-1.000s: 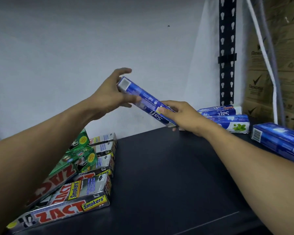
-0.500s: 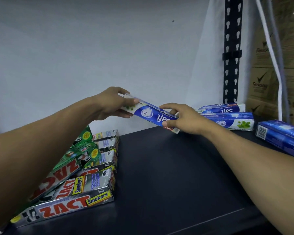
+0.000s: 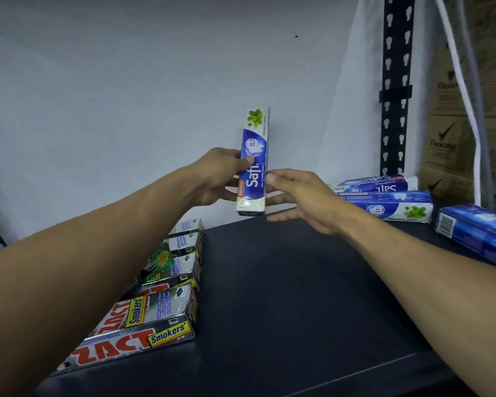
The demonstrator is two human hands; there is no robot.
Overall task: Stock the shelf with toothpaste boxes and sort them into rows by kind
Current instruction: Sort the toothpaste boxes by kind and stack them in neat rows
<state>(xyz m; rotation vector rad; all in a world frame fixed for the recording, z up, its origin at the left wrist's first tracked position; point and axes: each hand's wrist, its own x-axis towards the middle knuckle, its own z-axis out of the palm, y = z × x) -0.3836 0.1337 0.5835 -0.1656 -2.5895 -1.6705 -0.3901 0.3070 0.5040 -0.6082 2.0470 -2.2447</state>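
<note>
Across the dark shelf (image 3: 269, 325), the Zact boxes (image 3: 143, 333) run in a stacked row along the left. The Safi boxes (image 3: 384, 202) lie piled at the back right, with more blue boxes (image 3: 476, 233) at the right edge. Above the middle, well apart from both groups, the held Safi box (image 3: 254, 167) stands upright in the air. The left hand (image 3: 218, 176) grips its lower half, thumb across the front. The right hand (image 3: 301, 196) is loosely spread, its thumb tip touching the box's right edge and its fingers below. Gripped so low by one hand, the tall box could tip or slip. Set down midway, it would end up outside its own kind's row.
</note>
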